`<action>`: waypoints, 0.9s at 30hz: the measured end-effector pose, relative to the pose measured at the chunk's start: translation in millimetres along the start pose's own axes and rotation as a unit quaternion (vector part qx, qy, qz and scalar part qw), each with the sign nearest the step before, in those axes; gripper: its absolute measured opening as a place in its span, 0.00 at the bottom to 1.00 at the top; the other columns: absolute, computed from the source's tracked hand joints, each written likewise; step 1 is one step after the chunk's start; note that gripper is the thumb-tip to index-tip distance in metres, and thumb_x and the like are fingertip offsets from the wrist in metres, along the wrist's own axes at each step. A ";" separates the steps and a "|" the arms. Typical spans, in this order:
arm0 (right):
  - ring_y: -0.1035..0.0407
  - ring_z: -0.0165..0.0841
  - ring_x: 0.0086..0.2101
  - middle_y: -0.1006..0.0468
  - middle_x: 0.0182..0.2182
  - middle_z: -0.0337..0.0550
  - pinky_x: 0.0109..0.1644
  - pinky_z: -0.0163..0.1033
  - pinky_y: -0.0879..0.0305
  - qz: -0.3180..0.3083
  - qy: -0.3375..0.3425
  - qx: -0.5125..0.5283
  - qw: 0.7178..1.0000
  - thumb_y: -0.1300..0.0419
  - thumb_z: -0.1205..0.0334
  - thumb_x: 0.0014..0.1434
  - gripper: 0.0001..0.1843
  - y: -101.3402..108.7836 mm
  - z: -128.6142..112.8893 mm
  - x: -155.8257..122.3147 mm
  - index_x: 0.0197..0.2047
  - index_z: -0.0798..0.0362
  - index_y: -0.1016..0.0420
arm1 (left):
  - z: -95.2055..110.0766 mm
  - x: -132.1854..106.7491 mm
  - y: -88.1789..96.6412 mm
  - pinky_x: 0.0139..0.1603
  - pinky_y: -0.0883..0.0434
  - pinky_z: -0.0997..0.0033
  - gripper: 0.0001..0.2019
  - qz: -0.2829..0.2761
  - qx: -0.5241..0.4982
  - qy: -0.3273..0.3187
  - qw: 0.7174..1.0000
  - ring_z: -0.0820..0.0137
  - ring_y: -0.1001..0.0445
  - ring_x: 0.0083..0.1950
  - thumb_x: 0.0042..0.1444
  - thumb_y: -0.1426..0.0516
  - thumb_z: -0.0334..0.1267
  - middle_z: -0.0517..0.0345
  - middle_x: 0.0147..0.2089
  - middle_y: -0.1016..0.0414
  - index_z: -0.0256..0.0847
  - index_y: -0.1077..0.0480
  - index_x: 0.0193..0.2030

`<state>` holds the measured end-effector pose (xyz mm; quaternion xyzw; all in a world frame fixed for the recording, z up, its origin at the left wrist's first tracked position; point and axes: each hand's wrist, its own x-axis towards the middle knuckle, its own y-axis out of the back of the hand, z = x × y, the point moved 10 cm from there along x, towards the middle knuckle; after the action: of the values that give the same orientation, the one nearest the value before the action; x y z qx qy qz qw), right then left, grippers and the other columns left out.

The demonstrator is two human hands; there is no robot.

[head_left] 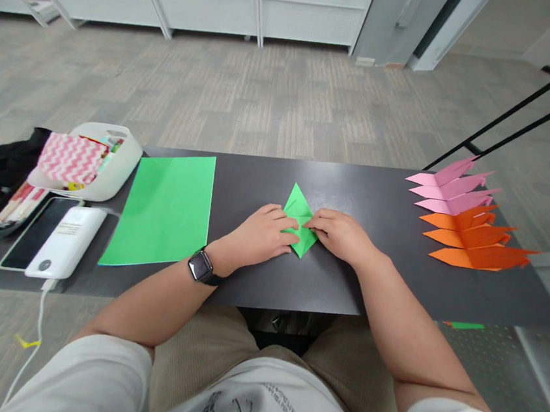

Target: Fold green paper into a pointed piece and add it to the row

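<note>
A folded piece of green paper (299, 202), shaped like a kite with pointed top and bottom, lies on the dark table between my hands. My left hand (268, 233) holds its left side, with the fingers bent over the paper and the tips resting on it. From the right, my right hand (338, 234) pinches the paper's edge between thumb and curled fingers. The fingertips partly cover the middle folds. To the left of my left hand lies a large flat green sheet (169, 211), apart from the folded piece.
On the table's right stand pink folded paper cranes (454, 185) and orange ones (472, 240) in a row. At the left are a white basket (124, 170), a phone (39, 233), a white power bank (67, 243) with a cable, and a black cloth bundle (9, 162).
</note>
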<state>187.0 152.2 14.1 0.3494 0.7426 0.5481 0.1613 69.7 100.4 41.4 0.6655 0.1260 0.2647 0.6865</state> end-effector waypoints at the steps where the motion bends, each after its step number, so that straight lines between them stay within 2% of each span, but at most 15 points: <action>1: 0.21 0.39 0.44 0.16 0.45 0.46 0.50 0.43 0.29 0.000 0.002 0.005 1.000 0.43 0.72 0.70 0.18 0.4 -0.7 -0.6 0.50 0.47 0.13 | 3.3 0.5 0.9 0.69 0.36 0.54 0.09 0.003 -0.001 -0.016 1.000 0.61 0.23 0.57 0.75 0.40 0.42 0.57 0.58 0.17 0.50 0.18 0.53; 4: 0.21 0.38 0.44 0.16 0.45 0.46 0.50 0.42 0.28 0.005 0.007 0.023 1.000 0.44 0.72 0.69 0.18 4.4 -2.6 -3.1 0.50 0.47 0.13 | 9.1 1.7 2.3 0.61 0.33 0.59 0.12 0.007 -0.007 -0.043 0.999 0.64 0.23 0.53 0.77 0.45 0.38 0.58 0.53 0.16 0.48 0.17 0.49; 7: 0.22 0.39 0.45 0.17 0.45 0.45 0.53 0.44 0.27 0.004 0.026 0.058 0.998 0.41 0.71 0.66 0.18 10.6 -8.2 -6.4 0.52 0.47 0.14 | 8.4 2.3 3.6 0.59 0.32 0.59 0.14 0.012 -0.006 -0.043 0.999 0.64 0.23 0.50 0.78 0.47 0.37 0.57 0.51 0.15 0.45 0.18 0.47; 11: 0.22 0.41 0.47 0.18 0.48 0.47 0.56 0.46 0.27 -0.006 0.044 0.104 0.994 0.34 0.66 0.63 0.18 17.4 -14.2 -10.1 0.56 0.48 0.16 | -3.2 1.4 7.6 0.58 0.32 0.60 0.12 0.037 -0.031 -0.008 0.999 0.64 0.22 0.50 0.77 0.46 0.37 0.56 0.49 0.15 0.45 0.20 0.48; 15: 0.23 0.43 0.50 0.19 0.50 0.48 0.58 0.49 0.27 -0.003 0.046 0.111 0.993 0.27 0.53 0.63 0.20 20.9 -14.2 -10.7 0.57 0.47 0.17 | -17.7 -0.8 14.2 0.55 0.31 0.61 0.10 0.070 -0.083 0.038 0.993 0.64 0.21 0.50 0.76 0.44 0.38 0.56 0.49 0.15 0.45 0.21 0.47; 17: 0.23 0.43 0.49 0.19 0.49 0.48 0.58 0.49 0.28 0.007 0.044 0.107 0.993 0.28 0.52 0.65 0.20 22.2 -12.6 -10.0 0.58 0.47 0.17 | -22.0 -1.4 17.7 0.54 0.31 0.61 0.08 0.085 -0.114 0.051 0.989 0.64 0.20 0.50 0.74 0.43 0.40 0.57 0.49 0.15 0.45 0.21 0.47; 23: 0.23 0.42 0.46 0.17 0.45 0.47 0.54 0.48 0.30 0.044 0.041 0.076 0.995 0.37 0.59 0.73 0.10 25.1 -8.7 -7.2 0.53 0.47 0.16 | -25.4 -1.8 21.4 0.55 0.29 0.61 0.08 0.101 -0.180 0.071 0.976 0.65 0.19 0.49 0.73 0.42 0.41 0.56 0.48 0.15 0.45 0.22 0.45; 27: 0.23 0.40 0.44 0.16 0.42 0.45 0.52 0.48 0.31 0.079 0.042 0.061 0.994 0.39 0.59 0.74 0.10 30.0 -8.2 -7.4 0.49 0.46 0.14 | -27.0 -3.6 24.4 0.57 0.28 0.59 0.08 0.115 -0.186 0.091 0.971 0.62 0.19 0.52 0.72 0.41 0.44 0.54 0.50 0.16 0.45 0.23 0.50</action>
<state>197.4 145.9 43.7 0.3928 0.7505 0.5276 0.0641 47.8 120.7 62.5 0.5089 0.0590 0.4202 0.7490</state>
